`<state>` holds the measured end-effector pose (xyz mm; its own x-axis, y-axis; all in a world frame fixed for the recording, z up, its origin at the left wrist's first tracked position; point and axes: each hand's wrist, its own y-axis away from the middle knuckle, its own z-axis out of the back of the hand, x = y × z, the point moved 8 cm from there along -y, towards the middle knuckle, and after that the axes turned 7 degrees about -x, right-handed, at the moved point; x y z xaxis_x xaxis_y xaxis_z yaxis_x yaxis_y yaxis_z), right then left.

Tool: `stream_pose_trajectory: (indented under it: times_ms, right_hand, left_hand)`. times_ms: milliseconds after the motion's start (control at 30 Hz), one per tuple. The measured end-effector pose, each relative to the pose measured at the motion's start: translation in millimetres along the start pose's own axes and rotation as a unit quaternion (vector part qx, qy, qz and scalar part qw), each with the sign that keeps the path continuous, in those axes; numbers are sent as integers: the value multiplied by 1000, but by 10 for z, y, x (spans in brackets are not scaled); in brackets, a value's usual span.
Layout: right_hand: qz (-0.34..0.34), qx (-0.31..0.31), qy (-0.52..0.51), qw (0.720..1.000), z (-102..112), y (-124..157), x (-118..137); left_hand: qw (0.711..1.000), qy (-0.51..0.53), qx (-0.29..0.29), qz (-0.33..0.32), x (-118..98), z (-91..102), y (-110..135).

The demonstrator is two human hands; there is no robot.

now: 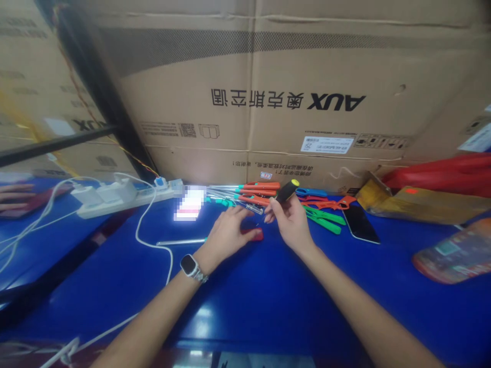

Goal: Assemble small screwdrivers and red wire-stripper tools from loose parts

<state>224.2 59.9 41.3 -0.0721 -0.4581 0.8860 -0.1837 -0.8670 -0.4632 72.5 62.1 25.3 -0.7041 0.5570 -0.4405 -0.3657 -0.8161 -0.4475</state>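
My right hand [290, 221] is closed round a stubby screwdriver with a black handle and yellow cap [287, 190], held just above the blue table [245, 296]. My left hand [227, 232], a watch on its wrist, lies over a red-handled screwdriver [254, 235] whose metal shaft [180, 242] sticks out to the left; its fingers curl onto the handle. Behind both hands lies a pile of screwdrivers with orange and teal handles [253, 194]. Green and orange plastic tools [324, 214] lie to the right of my right hand.
A black phone [359, 223] lies flat right of the tools. A white power strip with chargers [123, 197] and white cables [153, 240] sits at left. Large cardboard boxes [268, 92] wall the back. Red and yellow packages [429, 199] are at right. Another person's hand [13, 197] shows far left.
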Motion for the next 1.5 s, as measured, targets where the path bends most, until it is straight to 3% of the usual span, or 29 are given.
stream_pose_trajectory:
  times_ms: [133,233,500,900,1167,1500]
  right_hand:
    - [5,2,34,999,55,-26,16]
    - [10,27,51,998,15,-3,1]
    - [27,56,104,993,-58,27,-11]
    - [47,82,104,990,-143,37,-16]
    - [57,64,136,987,-95,11,-8]
    - [38,59,65,995,-84,6,-38]
  left_hand:
    - [994,12,96,-52,-72,-147,-82]
    - [989,33,133,-50,-35,-266,-107]
    - [991,97,81,-37,31,-308,-8]
    - [991,108,79,-28,34,-318,-14]
    - [991,108,77,-28,43,-321,-15]
    - [992,104,66,-28,38,-303,-12]
